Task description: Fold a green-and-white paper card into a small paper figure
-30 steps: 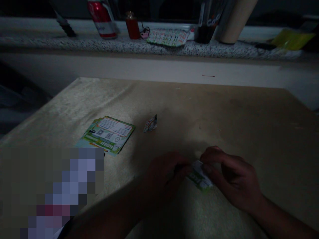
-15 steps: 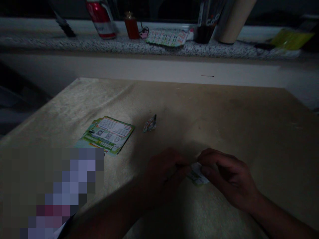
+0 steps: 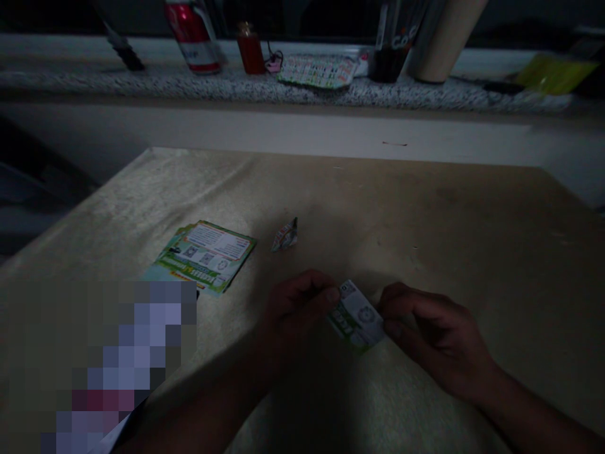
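Between our two hands we have a green-and-white printed paper slip, raised at a slant, its round emblem facing us; whether it is folded over or a single layer we cannot tell. Our left hand pinches its near-left edge, thumb laid over the printed side and the other fingers curled in behind. Our right hand has thumb and forefinger nearly together on the slip's right corner, with the palm hollow and holding nothing else. We judge the slip to be very light and a little springy, easily creased or torn, so it is best taken by opposite edges in a soft fingertip pinch, clear of the middle. Just beyond our left hand a small folded paper piece rests on the tabletop. Farther out to the left of that hand lies a stack of flyers in similar colours. Well beyond both hands, a speckled stone sill carries a red-and-silver can and a small amber bottle.
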{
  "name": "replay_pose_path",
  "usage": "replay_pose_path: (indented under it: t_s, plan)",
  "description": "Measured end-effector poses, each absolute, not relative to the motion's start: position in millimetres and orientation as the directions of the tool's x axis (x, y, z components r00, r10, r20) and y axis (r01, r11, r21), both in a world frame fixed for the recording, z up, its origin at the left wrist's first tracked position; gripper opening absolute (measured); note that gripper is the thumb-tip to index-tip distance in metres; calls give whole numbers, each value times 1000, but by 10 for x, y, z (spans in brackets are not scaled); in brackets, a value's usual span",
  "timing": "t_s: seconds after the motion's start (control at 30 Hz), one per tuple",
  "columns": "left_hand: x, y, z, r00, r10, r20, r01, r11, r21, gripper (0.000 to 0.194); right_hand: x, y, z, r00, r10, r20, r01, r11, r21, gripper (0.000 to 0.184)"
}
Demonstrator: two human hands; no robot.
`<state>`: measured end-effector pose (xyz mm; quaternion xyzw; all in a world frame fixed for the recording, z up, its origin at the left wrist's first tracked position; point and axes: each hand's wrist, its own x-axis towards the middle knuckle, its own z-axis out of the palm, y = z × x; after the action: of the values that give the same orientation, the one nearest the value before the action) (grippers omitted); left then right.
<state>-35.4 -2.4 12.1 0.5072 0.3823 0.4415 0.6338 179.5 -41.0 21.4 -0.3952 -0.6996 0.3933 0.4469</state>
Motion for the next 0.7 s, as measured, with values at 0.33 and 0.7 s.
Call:
replay_pose_path:
  t_s: [0.33, 0.7]
  plan:
    - [-331, -20, 65, 330, 915, -232, -278, 329, 903, 19, 1824, -440, 194, -296, 913, 280, 158, 336, -928, 13]
    - [-389, -79, 119, 337, 938, 76, 7, -84, 996, 9, 1837, -390, 152, -281, 882, 379, 231, 446, -865, 17]
